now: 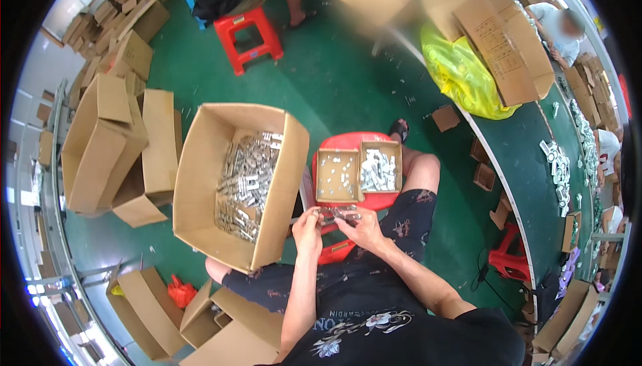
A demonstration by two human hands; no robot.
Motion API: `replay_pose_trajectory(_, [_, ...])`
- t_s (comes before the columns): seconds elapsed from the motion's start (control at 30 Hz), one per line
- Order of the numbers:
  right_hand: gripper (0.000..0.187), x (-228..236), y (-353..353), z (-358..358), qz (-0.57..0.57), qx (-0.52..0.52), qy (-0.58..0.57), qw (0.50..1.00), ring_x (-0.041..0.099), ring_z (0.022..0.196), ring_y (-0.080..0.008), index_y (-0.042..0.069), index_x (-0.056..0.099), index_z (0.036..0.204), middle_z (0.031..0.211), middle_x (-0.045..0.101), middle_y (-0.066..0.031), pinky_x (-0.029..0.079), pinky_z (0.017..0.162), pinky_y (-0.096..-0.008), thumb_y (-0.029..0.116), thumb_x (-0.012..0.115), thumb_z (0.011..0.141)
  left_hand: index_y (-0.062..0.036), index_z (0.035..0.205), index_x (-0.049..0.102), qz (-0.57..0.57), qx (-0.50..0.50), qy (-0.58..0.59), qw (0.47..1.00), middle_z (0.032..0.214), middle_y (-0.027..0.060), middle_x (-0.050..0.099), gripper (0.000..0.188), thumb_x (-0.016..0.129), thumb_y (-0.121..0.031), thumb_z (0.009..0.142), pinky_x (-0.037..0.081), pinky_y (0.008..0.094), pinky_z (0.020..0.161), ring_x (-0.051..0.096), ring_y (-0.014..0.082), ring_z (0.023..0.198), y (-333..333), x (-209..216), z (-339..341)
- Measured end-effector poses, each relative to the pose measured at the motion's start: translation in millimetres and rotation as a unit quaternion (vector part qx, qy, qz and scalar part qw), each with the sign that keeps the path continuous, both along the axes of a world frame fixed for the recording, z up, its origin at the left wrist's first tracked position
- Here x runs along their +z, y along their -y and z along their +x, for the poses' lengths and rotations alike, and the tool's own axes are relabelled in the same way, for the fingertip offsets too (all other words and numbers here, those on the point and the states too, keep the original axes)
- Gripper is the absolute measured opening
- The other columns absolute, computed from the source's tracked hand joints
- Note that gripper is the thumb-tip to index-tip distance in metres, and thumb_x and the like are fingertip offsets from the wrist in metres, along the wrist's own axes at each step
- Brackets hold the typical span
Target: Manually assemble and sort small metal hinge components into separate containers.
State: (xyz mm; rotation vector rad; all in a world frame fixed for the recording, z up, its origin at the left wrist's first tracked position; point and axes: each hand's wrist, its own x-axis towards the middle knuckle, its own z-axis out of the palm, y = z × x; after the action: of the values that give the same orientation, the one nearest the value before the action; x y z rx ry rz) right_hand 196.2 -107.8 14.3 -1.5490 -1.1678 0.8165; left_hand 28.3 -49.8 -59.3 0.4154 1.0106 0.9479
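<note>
- A two-handed handling step is judged to be in hand, with a metal piece (330,215) being worked between the fingers.
- For the next move, steady fingertip control from both sides would be called for.
- The piece is gripped by the left hand (307,233) and right hand (365,230), between them; exact contacts cannot be told.
- It is held just nearside of the small boxes (327,193).

Metal fittings (247,172) are silver-grey, plastic stools (249,42) red, the floor (348,95) green, one plastic bag (458,75) yellow, the T-shirt (408,342) black with pale flowers.
</note>
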Motion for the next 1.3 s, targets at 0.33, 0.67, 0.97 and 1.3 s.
replay_pose_trajectory(0.33, [0.015,-1.6,-10.4,7.5,0.052,0.025,0.052,0.997,0.071,0.074,-0.0163,-0.006,0.077,0.103,0.087,0.074,-0.0119,0.056,0.063,-0.033,0.003,0.081,0.091,0.0004,0.114,0.073,0.007,0.022,0.035,0.999,0.097,0.0039,0.072,0.014,0.065,-0.007,0.105,0.052,0.0275,0.081,0.066,0.0114,0.087,-12.8,-2.3,10.0])
replay_pose_trajectory(0.67, [0.014,0.3,-10.2,-4.9,0.057,0.001,0.093,0.994,0.073,0.068,-0.0271,-0.001,0.077,0.098,0.08,0.074,-0.0147,0.056,0.061,-0.0368,0.006,0.082,0.087,0.0019,0.108,0.074,-0.032,0.072,0.014,0.997,0.102,0.0063,0.074,0.013,0.064,-0.003,0.103,0.056,0.0329,0.085,0.068,0.0152,0.087,-2.7,-11.5,12.2])
replay_pose_trajectory(0.97, [0.017,-13.6,-15.4,4.5,-0.108,-0.042,-0.106,0.988,0.054,0.066,-0.0027,-0.004,0.077,0.097,0.071,0.065,0.0035,0.043,0.056,-0.0272,0.013,0.078,0.097,0.0033,0.108,0.08,0.161,-0.061,-0.284,0.943,0.097,0.0058,0.075,0.026,0.056,0.001,0.1,0.053,0.0276,0.08,0.064,0.011,0.082,-17.7,3.6,-9.2])
replay_pose_trajectory(1.3, [0.018,-32.8,-7.9,3.3,-0.149,-0.003,-0.154,0.977,0.06,0.068,-0.0039,-0.004,0.078,0.099,0.074,0.071,0.0004,0.048,0.059,-0.027,0.014,0.076,0.098,-0.0016,0.114,0.081,0.211,-0.068,-0.359,0.907,0.121,0.0137,0.075,0.02,0.075,-0.008,0.096,0.053,0.0367,0.101,0.069,0.0223,0.114,-9.4,22.5,-16.6])
